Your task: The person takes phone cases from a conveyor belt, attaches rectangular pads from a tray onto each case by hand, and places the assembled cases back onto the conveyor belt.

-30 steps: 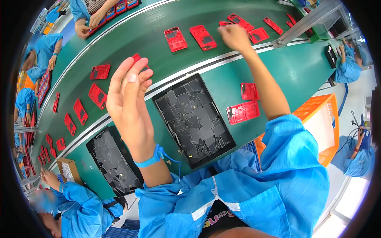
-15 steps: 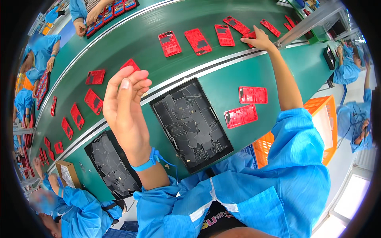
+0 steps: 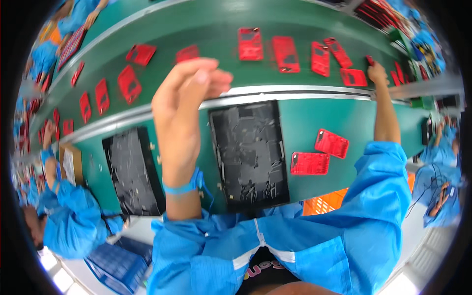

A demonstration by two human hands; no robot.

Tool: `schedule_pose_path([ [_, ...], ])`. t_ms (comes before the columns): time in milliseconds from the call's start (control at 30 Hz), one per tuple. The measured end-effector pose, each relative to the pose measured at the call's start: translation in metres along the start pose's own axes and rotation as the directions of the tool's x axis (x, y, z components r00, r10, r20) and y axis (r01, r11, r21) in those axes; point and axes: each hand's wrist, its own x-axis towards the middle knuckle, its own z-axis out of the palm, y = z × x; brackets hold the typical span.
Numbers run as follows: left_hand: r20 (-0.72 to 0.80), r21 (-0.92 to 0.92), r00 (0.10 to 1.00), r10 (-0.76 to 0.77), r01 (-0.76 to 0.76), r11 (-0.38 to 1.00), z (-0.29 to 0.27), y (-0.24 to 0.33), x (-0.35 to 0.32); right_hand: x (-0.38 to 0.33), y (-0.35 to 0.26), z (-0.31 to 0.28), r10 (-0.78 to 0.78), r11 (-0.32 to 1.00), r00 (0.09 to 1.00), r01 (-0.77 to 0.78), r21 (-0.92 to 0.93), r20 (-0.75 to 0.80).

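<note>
My right hand [image 3: 377, 73] is stretched out over the green belt at the far right, its fingers closed on the end of a small red phone housing [image 3: 369, 60]. Raised in front of me, my left hand [image 3: 184, 105] has bent fingers and its thumb pressed to them; anything between them is too blurred to see. Beyond it lies a blurred red housing [image 3: 188, 53]. A black tray [image 3: 282, 162] of thin dark grey pieces rests near my body. To its right, two red housings [image 3: 309, 163] touch on the green table.
Several red housings [image 3: 250, 44] lie spread along the belt [image 3: 211, 34]. A metal rail [image 3: 275, 92] separates belt from table. Left stand a second black tray [image 3: 156, 184], a cardboard box [image 3: 73, 164] and a co-worker [image 3: 78, 211]. An orange crate [image 3: 324, 201] sits below the table edge.
My right hand has left one red housing on the belt and moved right to another. The view has turned, shifting the scene. My left hand stays raised with bent fingers.
</note>
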Motion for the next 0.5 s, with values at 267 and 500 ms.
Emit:
schedule_pose_path([
  [267, 0.184, 0.074, 0.903, -0.387, 0.38, 0.922, 0.0, -0.016, -0.008, -0.265, -0.205, -0.185, -0.763, 0.066, 0.306, 0.913, 0.402, -0.57],
  [500, 0.073, -0.114, 0.954, -0.289, 0.296, 0.948, -0.03, -0.03, -0.051, -0.403, -0.243, -0.23, -0.764, -0.259, 0.263, 0.711, 0.654, -0.589],
])
